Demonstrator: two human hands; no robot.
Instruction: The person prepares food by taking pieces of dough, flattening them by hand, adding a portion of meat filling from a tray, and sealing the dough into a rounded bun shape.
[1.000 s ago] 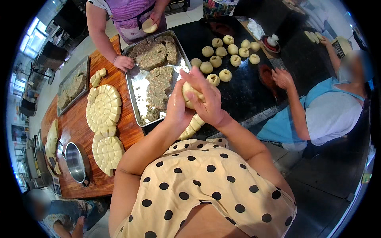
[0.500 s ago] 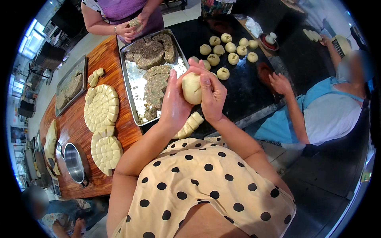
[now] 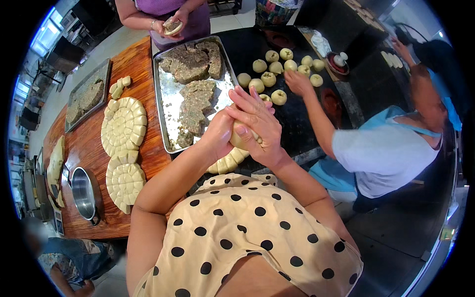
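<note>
My left hand (image 3: 219, 132) and my right hand (image 3: 258, 129) are wrapped round a pale dough ball (image 3: 240, 141), with the right fingers lying over it and hiding much of it. They are over the near right corner of a metal tray (image 3: 169, 106) holding chunks of speckled filling (image 3: 197, 109). Cut dough pieces (image 3: 228, 162) lie just below my hands. Beyond them several round dough balls (image 3: 279, 96) sit on the black worktop (image 3: 309, 133), some with pinched, open-looking tops.
A co-worker's hand (image 3: 297, 81) reaches among the balls from the right; another co-worker (image 3: 168, 27) holds filled dough at the far side. On the wooden table (image 3: 79, 148) are scored dough rounds (image 3: 123, 126), a second tray (image 3: 76, 96) and a steel pot (image 3: 84, 195). A person (image 3: 74, 262) is at lower left.
My right fingers have folded over the ball, covering more of it. The right co-worker has leaned in and moved a hand leftward to the dough balls. The far co-worker's hands hold filled dough.
</note>
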